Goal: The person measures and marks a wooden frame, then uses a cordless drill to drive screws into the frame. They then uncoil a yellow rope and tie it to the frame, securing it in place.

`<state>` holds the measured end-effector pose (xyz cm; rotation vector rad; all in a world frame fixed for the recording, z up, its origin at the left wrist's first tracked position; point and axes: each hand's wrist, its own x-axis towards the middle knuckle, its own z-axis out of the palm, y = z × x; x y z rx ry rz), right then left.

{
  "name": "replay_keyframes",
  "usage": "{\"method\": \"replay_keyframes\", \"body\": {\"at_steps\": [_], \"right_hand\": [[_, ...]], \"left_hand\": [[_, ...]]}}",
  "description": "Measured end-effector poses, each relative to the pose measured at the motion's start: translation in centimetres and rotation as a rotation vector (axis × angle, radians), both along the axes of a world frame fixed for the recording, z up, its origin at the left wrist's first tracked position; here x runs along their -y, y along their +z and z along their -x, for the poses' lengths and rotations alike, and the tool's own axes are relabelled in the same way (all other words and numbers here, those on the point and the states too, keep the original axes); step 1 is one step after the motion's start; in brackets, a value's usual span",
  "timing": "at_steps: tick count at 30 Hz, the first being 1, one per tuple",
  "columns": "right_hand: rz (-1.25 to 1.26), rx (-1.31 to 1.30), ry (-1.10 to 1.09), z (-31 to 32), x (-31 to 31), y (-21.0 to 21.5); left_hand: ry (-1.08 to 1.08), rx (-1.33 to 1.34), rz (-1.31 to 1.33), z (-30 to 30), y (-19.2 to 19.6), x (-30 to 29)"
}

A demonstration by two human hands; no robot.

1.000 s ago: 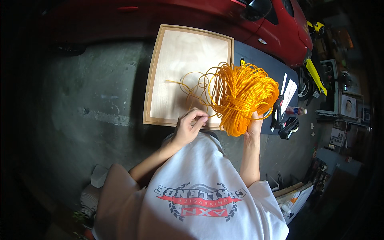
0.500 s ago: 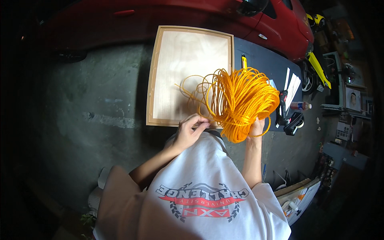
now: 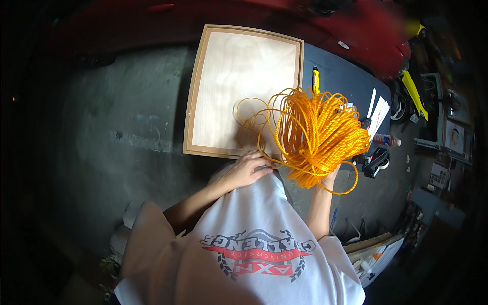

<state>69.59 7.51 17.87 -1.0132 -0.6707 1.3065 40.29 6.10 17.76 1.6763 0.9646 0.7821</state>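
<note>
A large coil of orange twisted rope (image 3: 325, 137) is held up in front of me, bound round its middle. My right hand (image 3: 330, 178) grips it from below, most of its fingers hidden behind the strands. A loose loop hangs beside that wrist. My left hand (image 3: 250, 169) is closed on a rope strand at the left of the coil, close to the near edge of a shallow wood-framed panel (image 3: 244, 91); its fingertips are partly hidden. Thin loose loops stretch from the coil over the panel's pale surface.
The panel rests on a dark table (image 3: 333, 68). A yellow utility knife (image 3: 316, 81), white strips (image 3: 377, 114), a black tape dispenser (image 3: 375, 162) and a bottle (image 3: 387, 140) lie to the right. A red car (image 3: 264, 12) stands beyond.
The coil and my right hand have shifted slightly right and down. My left hand has turned, its back now facing up more, and the loops over the panel have moved.
</note>
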Motion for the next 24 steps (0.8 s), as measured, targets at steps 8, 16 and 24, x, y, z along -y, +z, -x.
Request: {"method": "replay_keyframes", "body": {"at_steps": [8, 16, 24], "right_hand": [[0.161, 0.0, -0.036, -7.5, -5.1, -3.7], [0.307, -0.019, -0.015, -12.4, -8.1, -7.2], [0.411, -0.022, -0.013, -16.9, -8.3, -8.9]], "left_hand": [[0.202, 0.147, -0.164, -4.8, 4.9, -4.5], [0.421, 0.332, 0.192, -10.2, 6.4, -7.6], [0.738, 0.078, -0.033, -4.0, 3.1, -12.9]]}}
